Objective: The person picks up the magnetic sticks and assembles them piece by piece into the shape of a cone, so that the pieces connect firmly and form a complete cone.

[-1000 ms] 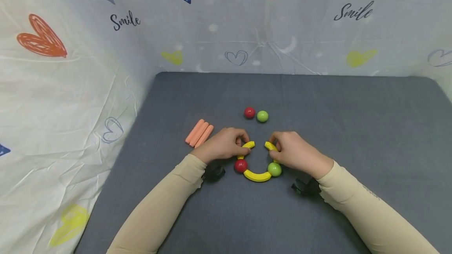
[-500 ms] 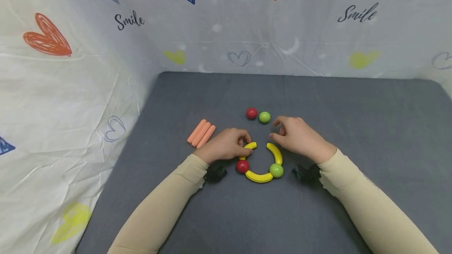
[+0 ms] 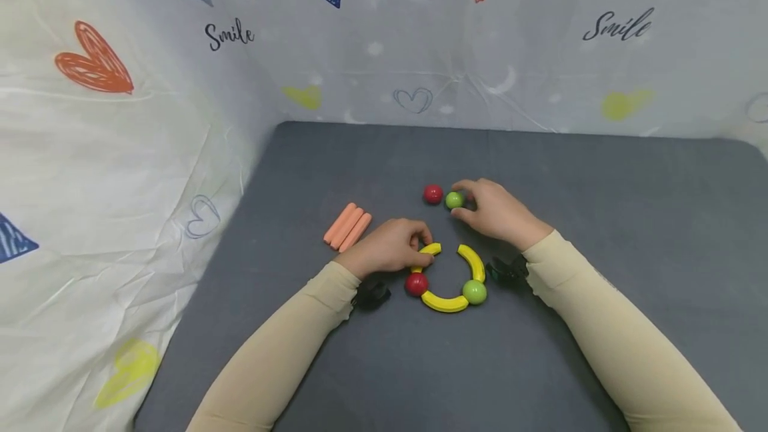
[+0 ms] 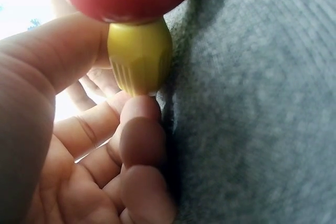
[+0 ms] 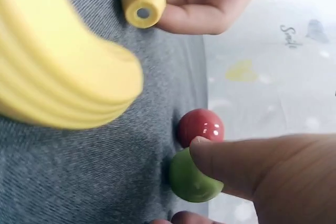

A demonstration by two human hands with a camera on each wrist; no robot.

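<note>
My left hand [image 3: 391, 246] pinches a yellow toy banana [image 3: 433, 248], which touches a red ball [image 3: 417, 285]. From that ball a second banana [image 3: 445, 303] curves to a green ball [image 3: 475, 292], and a third banana [image 3: 473, 263] rises from there; together they form an open ring. A grey dot marks the tip of the held banana [image 5: 143, 3] in the right wrist view. Beyond the ring, my right hand [image 3: 501, 212] has thumb and fingers spread on either side of another green ball [image 3: 454, 200]. The thumb [image 5: 226, 163] overlaps that ball; contact cannot be told.
Another red ball [image 3: 433, 194] sits just left of the far green ball. Several orange sticks [image 3: 347, 227] lie side by side beyond my left wrist. The dark grey tabletop [image 3: 630, 232] ends at a hanging cloth [image 3: 528, 39] printed with hearts.
My right hand has let go of the right-hand banana and moved away from me to the far green ball. The left hand keeps its hold. The view has shifted slightly.
</note>
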